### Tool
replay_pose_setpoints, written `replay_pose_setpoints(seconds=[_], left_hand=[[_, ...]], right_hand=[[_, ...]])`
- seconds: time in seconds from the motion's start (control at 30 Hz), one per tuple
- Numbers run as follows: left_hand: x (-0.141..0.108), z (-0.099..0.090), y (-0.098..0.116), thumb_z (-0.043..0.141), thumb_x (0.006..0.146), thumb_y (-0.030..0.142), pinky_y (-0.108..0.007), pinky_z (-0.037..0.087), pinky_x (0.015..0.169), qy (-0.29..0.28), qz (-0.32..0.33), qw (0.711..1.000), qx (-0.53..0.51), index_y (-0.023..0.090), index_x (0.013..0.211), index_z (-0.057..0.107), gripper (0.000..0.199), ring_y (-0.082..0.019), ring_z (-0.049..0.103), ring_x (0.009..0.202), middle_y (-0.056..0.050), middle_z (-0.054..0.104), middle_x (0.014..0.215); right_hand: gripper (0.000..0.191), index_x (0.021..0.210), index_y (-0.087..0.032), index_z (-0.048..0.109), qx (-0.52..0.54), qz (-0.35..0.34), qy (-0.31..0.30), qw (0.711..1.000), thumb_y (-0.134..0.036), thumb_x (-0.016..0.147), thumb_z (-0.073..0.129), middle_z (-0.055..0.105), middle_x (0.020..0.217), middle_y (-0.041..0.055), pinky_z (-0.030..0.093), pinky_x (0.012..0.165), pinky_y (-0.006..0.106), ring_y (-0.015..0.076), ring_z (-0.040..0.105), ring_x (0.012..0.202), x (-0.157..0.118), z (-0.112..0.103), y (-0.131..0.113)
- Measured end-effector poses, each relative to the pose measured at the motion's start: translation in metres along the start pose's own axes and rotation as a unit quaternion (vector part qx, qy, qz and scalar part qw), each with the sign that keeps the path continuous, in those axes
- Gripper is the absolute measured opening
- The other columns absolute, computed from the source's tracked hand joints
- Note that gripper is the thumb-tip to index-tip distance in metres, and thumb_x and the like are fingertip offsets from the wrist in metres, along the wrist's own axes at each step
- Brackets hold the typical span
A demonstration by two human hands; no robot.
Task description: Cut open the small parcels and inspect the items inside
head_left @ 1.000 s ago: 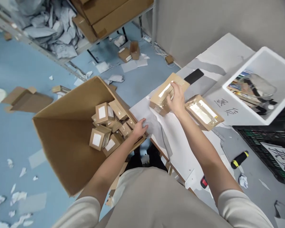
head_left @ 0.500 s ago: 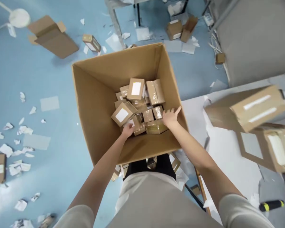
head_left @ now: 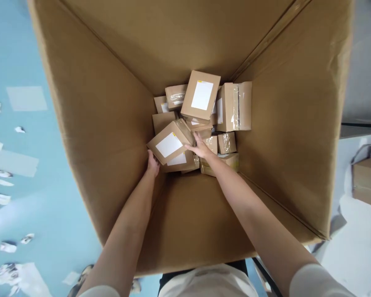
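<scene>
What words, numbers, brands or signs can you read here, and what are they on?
Nothing can be read.
Front label, on the front box between left hand and right hand: too small and blurred.
Rear label, on the rear box: likewise.
Other labels: likewise.

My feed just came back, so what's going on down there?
A person is reaching into a large cardboard box. The left hand is at the lower left corner of a tilted, white-labelled carton, and the right hand, fingers spread, is at its right side. Other cartons are heaped around it; whether it is lifted clear, I can't tell.
</scene>
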State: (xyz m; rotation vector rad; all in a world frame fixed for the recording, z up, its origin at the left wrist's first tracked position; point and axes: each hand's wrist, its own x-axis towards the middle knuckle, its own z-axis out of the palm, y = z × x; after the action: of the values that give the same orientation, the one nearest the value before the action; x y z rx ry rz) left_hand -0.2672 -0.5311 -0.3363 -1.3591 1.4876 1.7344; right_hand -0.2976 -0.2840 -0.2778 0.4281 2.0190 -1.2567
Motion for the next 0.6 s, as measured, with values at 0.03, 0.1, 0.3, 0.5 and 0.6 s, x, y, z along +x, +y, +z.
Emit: replay_pose_setpoints(seconds=[0.03, 0.1, 0.3, 0.5, 0.6], left_hand=[[0.003, 0.004, -0.002, 0.022, 0.088, 0.070, -0.039, 0.045, 0.102, 0.002, -0.009, 1.000, -0.028, 0.023, 0.128, 0.055, 0.070, -0.023, 0.052, 0.125, -0.009, 0.055, 0.136], [0.006, 0.009, -0.008, 0.023, 0.089, 0.069, -0.037, 0.045, 0.102, -0.019, 0.017, 0.997, -0.078, 0.022, 0.128, 0.055, 0.069, -0.022, 0.052, 0.125, -0.008, 0.055, 0.136], [-0.001, 0.010, -0.024, 0.041, 0.083, 0.071, -0.034, 0.042, 0.105, 0.022, 0.164, 0.985, -0.057, 0.020, 0.120, 0.061, 0.066, -0.021, 0.052, 0.125, -0.009, 0.059, 0.131], [-0.012, 0.017, -0.019, 0.051, 0.077, 0.070, -0.042, 0.043, 0.103, 0.002, 0.240, 0.961, 0.137, 0.016, 0.105, 0.066, 0.062, -0.027, 0.060, 0.112, -0.012, 0.067, 0.113], [-0.018, 0.026, -0.012, 0.051, 0.079, 0.067, -0.041, 0.043, 0.103, -0.009, 0.228, 0.962, 0.148, 0.016, 0.110, 0.065, 0.061, -0.026, 0.059, 0.115, -0.012, 0.065, 0.118]], right_hand=[[0.101, 0.149, -0.023, 0.026, 0.001, -0.010, -0.003, 1.000, -0.061, 0.067, 0.070, 0.011, 0.160, 0.0081, 0.015, 0.119, 0.045, 0.0288, 0.010, 0.147, 0.005, 0.005, 0.003], [0.102, 0.147, -0.022, 0.030, -0.001, -0.025, 0.007, 1.000, -0.056, 0.063, 0.076, 0.022, 0.157, 0.0107, 0.020, 0.117, 0.044, 0.0292, 0.020, 0.144, 0.011, 0.014, 0.008], [0.084, 0.142, -0.022, 0.036, 0.041, -0.008, 0.064, 0.997, -0.052, 0.072, 0.071, 0.056, 0.134, 0.0110, 0.039, 0.106, 0.043, 0.0267, 0.053, 0.123, -0.005, 0.014, 0.032], [0.086, 0.141, -0.018, 0.035, 0.132, 0.074, 0.080, 0.985, -0.052, 0.070, 0.071, 0.057, 0.132, 0.0125, 0.041, 0.105, 0.041, 0.0253, 0.055, 0.120, -0.027, -0.002, 0.044], [0.083, 0.139, -0.018, 0.039, 0.183, 0.073, 0.075, 0.978, -0.051, 0.070, 0.071, 0.058, 0.132, 0.0125, 0.042, 0.104, 0.038, 0.0234, 0.057, 0.119, -0.031, -0.007, 0.040]])
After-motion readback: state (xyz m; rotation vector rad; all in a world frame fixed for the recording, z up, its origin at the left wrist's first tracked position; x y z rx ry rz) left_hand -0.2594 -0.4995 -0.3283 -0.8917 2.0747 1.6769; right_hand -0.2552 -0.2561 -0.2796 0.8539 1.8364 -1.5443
